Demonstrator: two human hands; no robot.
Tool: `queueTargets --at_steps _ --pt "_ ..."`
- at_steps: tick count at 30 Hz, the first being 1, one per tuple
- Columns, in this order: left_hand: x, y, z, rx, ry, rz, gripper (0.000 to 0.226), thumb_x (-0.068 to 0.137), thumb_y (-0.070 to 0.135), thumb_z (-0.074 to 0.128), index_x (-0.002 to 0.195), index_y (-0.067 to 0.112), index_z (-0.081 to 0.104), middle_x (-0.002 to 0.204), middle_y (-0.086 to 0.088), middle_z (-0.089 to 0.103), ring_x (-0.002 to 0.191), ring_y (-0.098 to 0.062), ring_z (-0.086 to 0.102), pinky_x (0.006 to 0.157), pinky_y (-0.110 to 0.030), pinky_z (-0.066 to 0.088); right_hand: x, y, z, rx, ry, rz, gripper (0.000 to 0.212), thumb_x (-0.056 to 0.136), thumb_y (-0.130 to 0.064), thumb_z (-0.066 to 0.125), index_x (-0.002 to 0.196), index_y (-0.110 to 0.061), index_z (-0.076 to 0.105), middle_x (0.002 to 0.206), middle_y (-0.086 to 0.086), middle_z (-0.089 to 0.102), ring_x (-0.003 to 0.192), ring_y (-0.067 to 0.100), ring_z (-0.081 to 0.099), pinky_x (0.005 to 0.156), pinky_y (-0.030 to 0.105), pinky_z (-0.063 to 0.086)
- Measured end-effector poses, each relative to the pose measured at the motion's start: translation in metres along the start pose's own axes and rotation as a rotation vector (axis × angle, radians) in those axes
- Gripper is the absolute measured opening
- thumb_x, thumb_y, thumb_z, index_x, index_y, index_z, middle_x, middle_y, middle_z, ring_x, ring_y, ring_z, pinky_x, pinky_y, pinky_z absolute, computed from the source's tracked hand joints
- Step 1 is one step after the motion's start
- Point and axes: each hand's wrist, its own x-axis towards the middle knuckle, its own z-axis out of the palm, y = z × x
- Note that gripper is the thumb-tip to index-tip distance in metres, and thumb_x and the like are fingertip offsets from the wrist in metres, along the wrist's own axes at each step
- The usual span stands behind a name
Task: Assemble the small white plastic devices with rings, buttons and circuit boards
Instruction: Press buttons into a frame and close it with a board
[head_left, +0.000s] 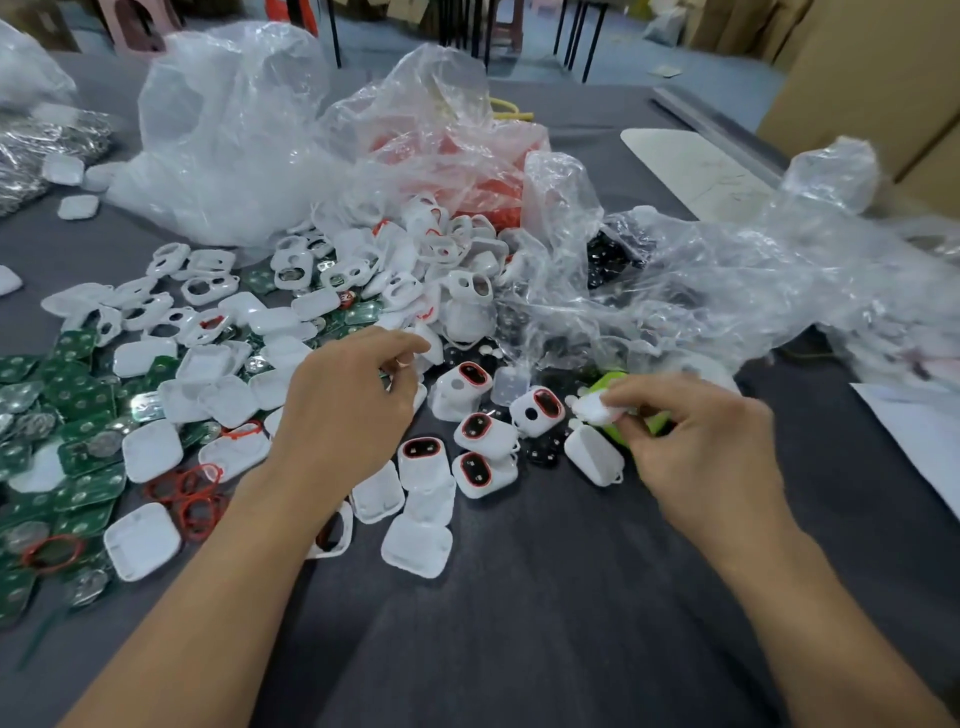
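Two hands are over the grey table (519, 623). Clear bags (234, 130) sit at the back, white shells (415, 260) are heaped in front of them, and green boards (78, 395) are on your left. Your left hand (353, 405) hovers curled over the shells; can't tell if it holds anything. Your right hand (696, 441) pinches a small white part (597, 409), near five ringed shells (483, 436). Loose red rings (192, 493) lie beside the boards.

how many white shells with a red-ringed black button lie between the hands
5: back shell, rightmost shell, middle shell, front-left shell, front-right shell. More may be hidden in the pile behind.
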Motion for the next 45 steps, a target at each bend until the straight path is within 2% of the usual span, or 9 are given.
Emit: queueTargets --at_steps 8,14,23,27,31,34,37,42,45 --pt "0.008 -0.019 -0.001 0.251 -0.073 -0.011 0.047 0.089 -0.003 0.056 0.129 0.018 0.070 0.138 -0.005 0.066 0.132 -0.030 0.054 0.111 -0.044 0.040 -0.027 -0.005 0.010 -0.021 -0.016 -0.039 0.048 0.080 0.018 0.061 0.109 -0.015 0.080 0.119 -0.005 0.074 0.117 0.009 0.065 0.106 0.012 0.040" --pt "0.013 -0.049 -0.005 0.457 -0.296 -0.154 0.063 0.105 0.044 0.041 0.160 0.014 0.029 0.169 -0.015 0.018 0.158 -0.031 0.008 0.127 -0.046 0.008 0.018 -0.053 0.048 0.032 -0.221 -0.080 0.048 0.085 0.008 0.058 0.118 -0.021 0.077 0.123 -0.004 0.070 0.114 0.014 0.063 0.099 0.012 0.038" --pt "0.021 -0.064 -0.015 0.218 -0.151 -0.158 0.054 0.101 0.019 0.058 0.153 0.019 0.045 0.151 -0.006 0.051 0.140 -0.025 0.042 0.116 -0.034 0.028 0.091 -0.079 0.137 -0.027 -0.563 -0.117 0.064 0.096 0.005 0.046 0.149 -0.030 0.050 0.164 0.004 0.029 0.153 0.023 0.021 0.125 0.041 0.017" --pt "0.023 -0.066 -0.017 0.139 -0.052 -0.226 0.055 0.094 0.010 0.060 0.146 0.026 0.055 0.127 -0.009 0.067 0.114 -0.029 0.059 0.094 -0.036 0.043 0.119 -0.076 0.143 -0.182 -0.556 -0.214 0.046 0.101 -0.009 0.052 0.143 -0.027 0.058 0.154 0.001 0.044 0.140 0.026 0.040 0.118 0.036 0.028" --pt "0.021 -0.060 -0.018 0.119 0.025 -0.252 0.066 0.094 0.019 0.063 0.156 0.025 0.042 0.148 -0.003 0.055 0.140 -0.021 0.041 0.112 -0.037 0.036 0.115 -0.086 0.112 -0.058 -0.438 -0.175 0.028 0.093 -0.024 0.070 0.120 -0.029 0.075 0.119 -0.003 0.073 0.111 0.017 0.065 0.099 0.030 0.050" --pt "0.022 -0.056 -0.019 0.090 0.074 -0.279 0.071 0.096 0.025 0.064 0.159 0.029 0.033 0.155 0.002 0.048 0.147 -0.016 0.031 0.118 -0.037 0.031 0.082 -0.095 0.076 0.037 -0.770 -0.120 0.029 0.073 -0.046 0.086 0.101 -0.040 0.077 0.091 -0.031 0.071 0.085 -0.016 0.064 0.077 0.006 0.052" --pt "0.024 -0.053 -0.019 0.095 0.074 -0.309 0.069 0.098 0.025 0.061 0.160 0.029 0.031 0.153 0.003 0.051 0.146 -0.018 0.035 0.117 -0.040 0.034 0.051 -0.098 0.069 -0.172 -0.944 -0.230 0.055 0.060 -0.041 0.088 0.112 -0.048 0.070 0.078 -0.028 0.057 0.071 -0.012 0.055 0.052 0.002 0.038" --pt "0.021 -0.048 -0.020 0.121 0.089 -0.292 0.065 0.097 0.019 0.062 0.157 0.024 0.038 0.149 0.002 0.054 0.142 -0.019 0.039 0.115 -0.036 0.034 0.048 -0.087 0.085 0.042 -0.661 -0.104 0.057 0.078 -0.022 0.083 0.127 -0.046 0.067 0.110 -0.017 0.069 0.103 0.005 0.064 0.074 -0.002 0.037" --pt "0.020 -0.050 -0.022 0.116 0.102 -0.303 0.065 0.097 0.015 0.061 0.157 0.024 0.038 0.148 0.001 0.054 0.141 -0.019 0.040 0.114 -0.035 0.036 0.055 -0.082 0.095 0.234 -0.538 -0.007 0.064 0.088 -0.016 0.073 0.142 -0.046 0.055 0.122 -0.017 0.069 0.100 0.002 0.068 0.083 0.000 0.043"
